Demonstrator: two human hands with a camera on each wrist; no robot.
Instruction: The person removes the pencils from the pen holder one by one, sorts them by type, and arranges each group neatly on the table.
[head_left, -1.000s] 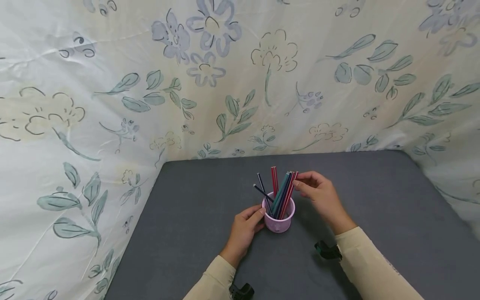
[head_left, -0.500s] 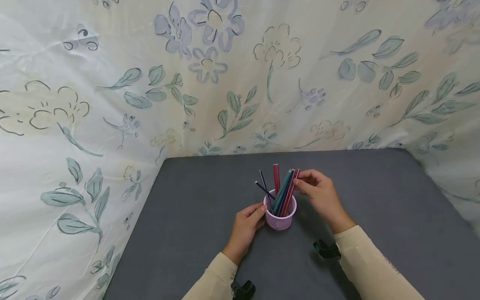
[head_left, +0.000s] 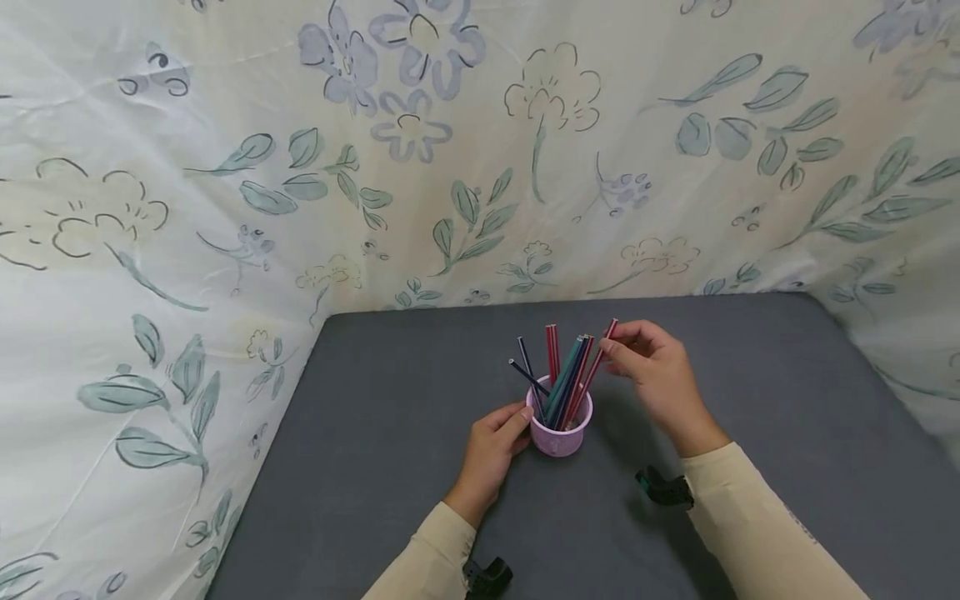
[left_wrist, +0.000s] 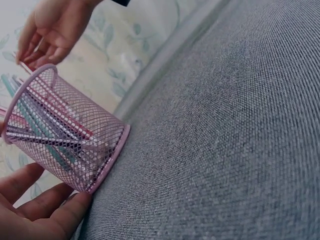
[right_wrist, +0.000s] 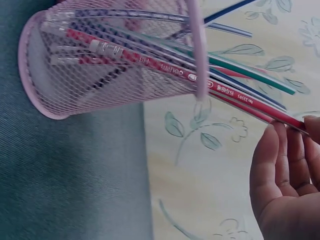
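A pink mesh pencil cup (head_left: 557,443) stands on the grey table, holding several red, teal and dark blue pencils. My left hand (head_left: 491,450) steadies it from the left, thumb at the rim and fingers along the side; the left wrist view shows those fingers (left_wrist: 70,212) low against the mesh. With thumb and fingertips, my right hand (head_left: 663,383) pinches the upper end of a red pencil (right_wrist: 250,102). That pencil leans right over the rim, its eraser end inside the cup. Teal pencils (right_wrist: 265,80) and a dark blue pencil (head_left: 527,377) lean the other ways.
Grey cloth (head_left: 405,375) covers the table around the cup. Behind and to the left hangs a floral curtain (head_left: 465,125), meeting the table's far edge. Black wrist cameras (head_left: 663,487) sit below both wrists, near beige sleeves (head_left: 757,517).
My right hand has moved right and slightly up, drawing one red pencil's top away from the bunch so it tilts outward. The left hand and cup stay together in place.
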